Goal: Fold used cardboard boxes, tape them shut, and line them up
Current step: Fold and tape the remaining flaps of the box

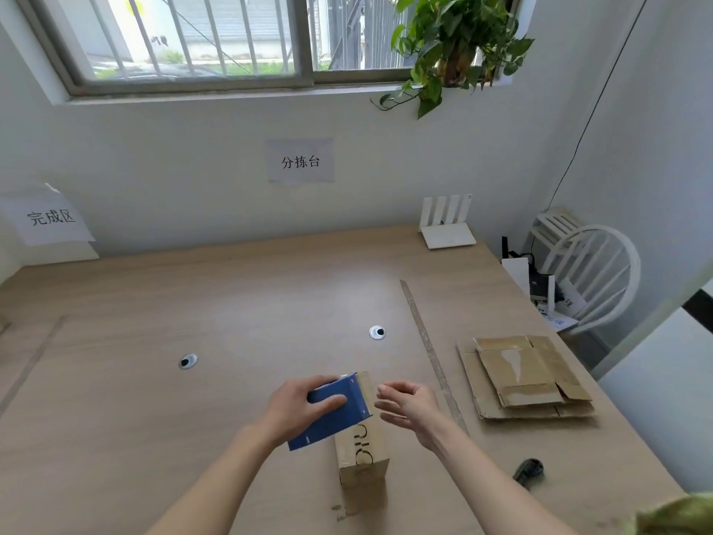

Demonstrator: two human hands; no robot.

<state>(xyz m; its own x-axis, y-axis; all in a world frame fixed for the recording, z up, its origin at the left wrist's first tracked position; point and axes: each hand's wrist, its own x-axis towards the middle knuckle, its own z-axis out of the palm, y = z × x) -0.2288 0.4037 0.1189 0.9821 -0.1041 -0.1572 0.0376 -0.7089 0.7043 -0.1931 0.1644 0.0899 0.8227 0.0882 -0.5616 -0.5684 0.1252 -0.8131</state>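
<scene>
My left hand grips the blue tape dispenser against the far top of the small cardboard box, near-centre on the counter; my right hand hovers open beside it. The box's long axis runs near to far.

The box stands on the table, flattened cardboard to its right.

We see a small brown cardboard box standing on the bench, a blue tape dispenser on it, and flattened boxes stacked at right.
</scene>
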